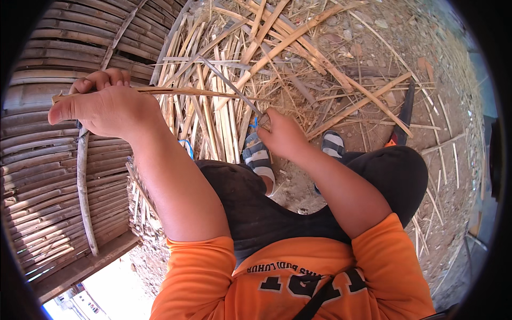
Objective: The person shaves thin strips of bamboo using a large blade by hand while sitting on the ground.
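Observation:
My left hand [109,104] is raised at the left in front of the slatted bamboo wall, its fingers curled round a bamboo strip [184,92]. The strip points right, roughly level, and thins to fine fibres at its far end. In the middle, my right hand [282,133] is closed round a knife [228,81] with a long, narrow grey blade that slants up and left. The blade crosses the strip in the picture; whether they touch, I cannot tell. The knife's handle is hidden in my fist.
Many split bamboo strips [218,125] lie piled on the ground ahead, with longer slats [288,40] crossed over them. A dark, tapered tool with an orange end [406,112] rests at the right. The bamboo wall [42,165] stands close on the left. My sandalled feet [258,157] are below my hands.

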{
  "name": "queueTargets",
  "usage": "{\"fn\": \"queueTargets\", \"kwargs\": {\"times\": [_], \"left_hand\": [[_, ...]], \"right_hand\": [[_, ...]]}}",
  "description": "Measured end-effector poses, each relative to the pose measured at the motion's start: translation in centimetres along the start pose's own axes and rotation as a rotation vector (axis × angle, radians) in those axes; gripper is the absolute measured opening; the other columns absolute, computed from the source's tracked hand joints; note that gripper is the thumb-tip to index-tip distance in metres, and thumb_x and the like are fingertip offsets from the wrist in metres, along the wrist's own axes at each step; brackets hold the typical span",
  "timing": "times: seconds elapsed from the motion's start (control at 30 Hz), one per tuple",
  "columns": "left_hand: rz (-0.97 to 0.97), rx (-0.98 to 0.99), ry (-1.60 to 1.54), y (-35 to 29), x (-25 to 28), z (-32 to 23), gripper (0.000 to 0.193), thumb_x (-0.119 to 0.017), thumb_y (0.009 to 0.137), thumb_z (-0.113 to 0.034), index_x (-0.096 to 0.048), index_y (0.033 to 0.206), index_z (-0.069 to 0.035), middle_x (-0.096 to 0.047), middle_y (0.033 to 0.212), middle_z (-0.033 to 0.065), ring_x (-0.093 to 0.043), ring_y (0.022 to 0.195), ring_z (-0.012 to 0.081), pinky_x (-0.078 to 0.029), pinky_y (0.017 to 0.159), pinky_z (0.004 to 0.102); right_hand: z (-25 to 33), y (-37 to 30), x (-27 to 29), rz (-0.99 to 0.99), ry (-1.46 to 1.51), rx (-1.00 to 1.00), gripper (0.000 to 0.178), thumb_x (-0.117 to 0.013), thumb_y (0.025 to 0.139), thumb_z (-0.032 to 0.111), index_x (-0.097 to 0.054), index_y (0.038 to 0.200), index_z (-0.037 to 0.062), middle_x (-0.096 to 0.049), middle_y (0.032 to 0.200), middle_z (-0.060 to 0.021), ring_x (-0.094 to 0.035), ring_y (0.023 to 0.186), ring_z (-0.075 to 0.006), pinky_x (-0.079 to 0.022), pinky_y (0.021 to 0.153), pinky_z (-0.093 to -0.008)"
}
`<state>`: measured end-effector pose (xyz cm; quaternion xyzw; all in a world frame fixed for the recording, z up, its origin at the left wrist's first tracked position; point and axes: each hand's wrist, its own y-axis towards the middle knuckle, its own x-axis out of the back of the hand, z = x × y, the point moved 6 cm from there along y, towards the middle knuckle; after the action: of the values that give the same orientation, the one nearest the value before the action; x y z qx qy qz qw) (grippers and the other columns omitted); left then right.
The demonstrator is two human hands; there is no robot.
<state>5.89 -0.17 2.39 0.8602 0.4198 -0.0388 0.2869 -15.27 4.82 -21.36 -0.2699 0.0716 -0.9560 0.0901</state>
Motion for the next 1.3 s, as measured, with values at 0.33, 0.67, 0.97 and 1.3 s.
{"fn": "queueTargets", "kwargs": {"times": [0.33, 0.67, 0.97, 1.3], "left_hand": [[0.006, 0.036, -0.024, -0.6, -0.5, 0.0, 0.083, -0.005, 0.089, -0.084, -0.041, 0.089, -0.01, -0.035, 0.059, 0.0007, -0.029, 0.055, 0.0158, -0.033, 0.058, 0.0273], [-0.045, 0.039, -0.073, 0.3, -0.3, 0.6, 0.083, -0.012, 0.088, -0.086, -0.042, 0.085, -0.009, -0.031, 0.058, -0.0009, -0.022, 0.054, 0.0138, -0.026, 0.052, 0.0268], [-0.06, 0.081, -0.069, 0.2, -0.3, 0.1, 0.079, -0.007, 0.089, -0.084, -0.039, 0.085, -0.012, -0.035, 0.059, 0.0002, -0.026, 0.054, 0.0151, -0.029, 0.054, 0.0268], [-0.06, 0.062, -0.01, -0.2, -0.5, 0.1, 0.08, -0.004, 0.089, -0.084, -0.037, 0.083, -0.012, -0.037, 0.06, 0.0024, -0.028, 0.054, 0.0174, -0.033, 0.057, 0.0292]], "right_hand": [[-4.0, -0.1, -3.4, 0.019, -0.204, -0.124, 0.034, -0.069, 0.087, 0.018, -0.051, 0.109, -0.0004, -0.069, 0.093, -0.0252, -0.068, 0.091, -0.0442, -0.054, 0.079, -0.0535], [0.3, -1.3, -2.5, -0.124, -0.095, 0.151, 0.036, -0.071, 0.086, 0.017, -0.051, 0.111, 0.0015, -0.067, 0.087, -0.0258, -0.066, 0.084, -0.0466, -0.052, 0.072, -0.0545], [-5.6, -0.7, -3.5, -0.008, -0.096, -0.148, 0.033, -0.067, 0.087, 0.018, -0.054, 0.111, -0.0007, -0.069, 0.09, -0.026, -0.068, 0.088, -0.0457, -0.055, 0.078, -0.0527], [-8.4, 0.0, -5.6, -0.004, -0.132, -0.19, 0.042, -0.07, 0.087, 0.017, -0.05, 0.118, -0.0024, -0.07, 0.096, -0.0265, -0.068, 0.092, -0.0439, -0.055, 0.081, -0.0513]]}}
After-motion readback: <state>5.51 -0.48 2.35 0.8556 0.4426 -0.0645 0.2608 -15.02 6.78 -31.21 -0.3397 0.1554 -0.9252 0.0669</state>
